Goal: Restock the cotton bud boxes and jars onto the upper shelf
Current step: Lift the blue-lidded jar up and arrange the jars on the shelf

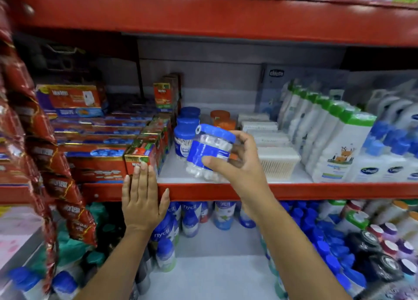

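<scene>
Head view, left to right: red Mortein boxes (97, 161) fill the shelf's left part. Left hand (143, 200) lies flat, fingers spread and empty, against the red shelf edge (316, 190). Right hand (239, 164) grips a tilted blue-lidded cotton bud jar (210, 150) above the shelf front, before other blue-lidded jars (184, 139); cotton bud boxes (277, 163) sit right.

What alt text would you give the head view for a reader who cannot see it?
The right hand holds a tilted, blue-lidded jar of cotton buds over the front of a red shelf, in front of a row of blue-lidded jars and beside white cotton bud boxes. The left hand rests flat against the shelf edge.
</scene>
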Action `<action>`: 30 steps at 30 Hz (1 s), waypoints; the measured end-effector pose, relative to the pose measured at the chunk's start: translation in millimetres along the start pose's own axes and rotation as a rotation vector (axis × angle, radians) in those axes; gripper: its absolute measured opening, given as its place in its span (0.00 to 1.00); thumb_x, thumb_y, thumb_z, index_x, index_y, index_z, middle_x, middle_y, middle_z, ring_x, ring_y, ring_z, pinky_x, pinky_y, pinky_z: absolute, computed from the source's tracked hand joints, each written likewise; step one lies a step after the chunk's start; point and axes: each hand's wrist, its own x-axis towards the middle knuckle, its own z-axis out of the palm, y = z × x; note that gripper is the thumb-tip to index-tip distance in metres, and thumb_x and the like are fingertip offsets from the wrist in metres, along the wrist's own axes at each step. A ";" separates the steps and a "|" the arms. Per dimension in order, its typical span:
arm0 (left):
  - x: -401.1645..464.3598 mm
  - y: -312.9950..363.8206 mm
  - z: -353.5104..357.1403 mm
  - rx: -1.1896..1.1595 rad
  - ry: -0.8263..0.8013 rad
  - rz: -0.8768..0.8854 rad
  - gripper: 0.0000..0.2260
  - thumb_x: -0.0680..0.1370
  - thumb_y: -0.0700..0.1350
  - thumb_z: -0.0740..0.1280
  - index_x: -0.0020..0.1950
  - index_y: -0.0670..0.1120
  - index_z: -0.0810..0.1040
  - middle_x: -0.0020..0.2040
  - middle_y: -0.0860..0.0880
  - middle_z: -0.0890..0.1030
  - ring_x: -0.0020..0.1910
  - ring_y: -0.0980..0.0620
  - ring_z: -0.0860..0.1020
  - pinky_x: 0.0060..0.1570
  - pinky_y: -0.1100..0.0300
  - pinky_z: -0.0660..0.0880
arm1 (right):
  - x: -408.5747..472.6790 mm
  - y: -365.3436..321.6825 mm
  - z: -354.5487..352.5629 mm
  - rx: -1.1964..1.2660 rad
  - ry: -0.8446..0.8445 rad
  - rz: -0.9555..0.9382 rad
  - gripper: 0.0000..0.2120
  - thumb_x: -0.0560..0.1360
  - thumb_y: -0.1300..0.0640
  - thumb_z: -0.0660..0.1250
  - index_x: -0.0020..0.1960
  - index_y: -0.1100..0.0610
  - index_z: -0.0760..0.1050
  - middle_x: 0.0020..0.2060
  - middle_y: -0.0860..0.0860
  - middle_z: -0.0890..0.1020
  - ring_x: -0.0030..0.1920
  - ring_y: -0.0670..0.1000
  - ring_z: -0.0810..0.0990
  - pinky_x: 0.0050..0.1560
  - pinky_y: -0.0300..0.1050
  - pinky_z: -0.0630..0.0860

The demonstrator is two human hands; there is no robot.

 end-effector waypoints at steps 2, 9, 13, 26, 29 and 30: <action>0.3 0.1 0.8 0.003 0.007 0.001 0.28 0.83 0.53 0.51 0.78 0.39 0.53 0.79 0.43 0.51 0.78 0.47 0.52 0.76 0.48 0.52 | 10.4 0.8 18.2 -0.119 0.051 -0.083 0.32 0.63 0.59 0.80 0.61 0.49 0.66 0.50 0.45 0.80 0.46 0.41 0.81 0.48 0.41 0.80; 0.1 -0.5 3.6 0.022 0.015 0.004 0.27 0.83 0.53 0.51 0.78 0.39 0.54 0.79 0.43 0.52 0.78 0.47 0.54 0.76 0.48 0.53 | 17.2 50.7 63.2 -0.556 0.092 -0.234 0.35 0.68 0.53 0.75 0.68 0.50 0.59 0.61 0.49 0.72 0.58 0.46 0.76 0.56 0.45 0.78; 0.6 -1.5 5.0 0.019 0.016 0.008 0.27 0.83 0.53 0.50 0.78 0.39 0.53 0.79 0.43 0.52 0.78 0.47 0.53 0.76 0.49 0.52 | 14.4 66.8 70.5 -0.765 0.108 -0.262 0.34 0.70 0.51 0.72 0.70 0.53 0.57 0.63 0.52 0.70 0.63 0.52 0.72 0.58 0.50 0.77; 0.8 -0.4 3.2 -0.015 0.020 -0.012 0.27 0.83 0.53 0.50 0.78 0.40 0.53 0.79 0.44 0.51 0.78 0.48 0.53 0.76 0.49 0.53 | 30.9 -9.7 66.5 -1.248 -0.017 -0.439 0.25 0.75 0.40 0.63 0.62 0.59 0.71 0.54 0.53 0.78 0.54 0.54 0.77 0.47 0.45 0.74; 1.5 -0.3 2.6 -0.023 0.016 -0.015 0.28 0.83 0.53 0.50 0.79 0.40 0.52 0.80 0.44 0.51 0.78 0.48 0.53 0.76 0.49 0.52 | 65.3 -40.2 65.9 -1.448 -0.199 -0.234 0.31 0.67 0.27 0.63 0.40 0.57 0.68 0.37 0.49 0.72 0.41 0.51 0.73 0.33 0.43 0.66; 1.7 -0.3 2.4 -0.022 0.014 -0.015 0.28 0.83 0.53 0.50 0.79 0.40 0.52 0.80 0.44 0.51 0.78 0.48 0.53 0.76 0.49 0.52 | 75.0 -45.7 67.2 -1.496 -0.267 -0.175 0.32 0.64 0.25 0.63 0.35 0.56 0.64 0.33 0.49 0.69 0.39 0.51 0.71 0.30 0.42 0.63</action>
